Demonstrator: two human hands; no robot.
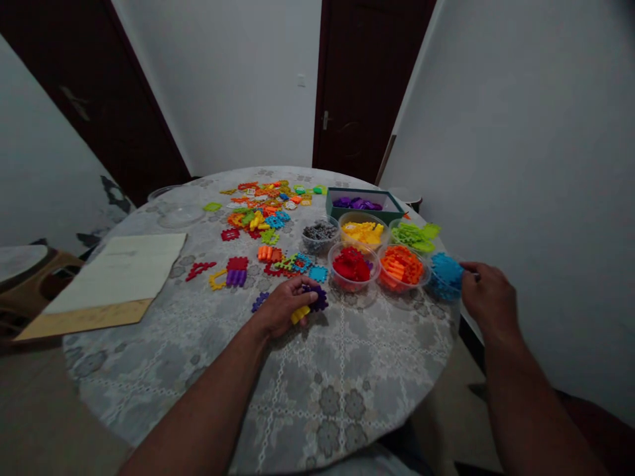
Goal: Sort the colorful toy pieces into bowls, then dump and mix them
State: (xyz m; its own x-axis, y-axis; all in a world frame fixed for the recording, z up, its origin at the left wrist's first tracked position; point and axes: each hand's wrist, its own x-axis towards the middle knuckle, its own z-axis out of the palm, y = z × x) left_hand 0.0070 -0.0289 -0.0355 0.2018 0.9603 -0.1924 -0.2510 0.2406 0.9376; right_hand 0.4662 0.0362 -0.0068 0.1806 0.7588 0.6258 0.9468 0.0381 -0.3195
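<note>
My left hand [286, 305] is closed over the tabletop, with a dark purple gear-edged plastic piece [320, 299] at its fingertips and a yellow piece [299, 314] beneath the thumb. Another purple piece [259, 302] lies just left of this hand. Off to the right, my right hand [489, 294] is closed at the edge of a round clear tub of blue pieces [445, 272]. Whether its fingers grip the rim or a piece is hidden. Near the left hand sit a flat blue square [318, 274] and a tub of red pieces [351, 266].
Tubs of orange [401, 266], yellow [364, 233], green [413, 236] and grey pieces [320, 231] cluster at the right. Behind them stands a green box [366, 205] with purple pieces. Loose coloured pieces [258, 221] spread over the cloth. Papers [116, 274] overhang the left edge.
</note>
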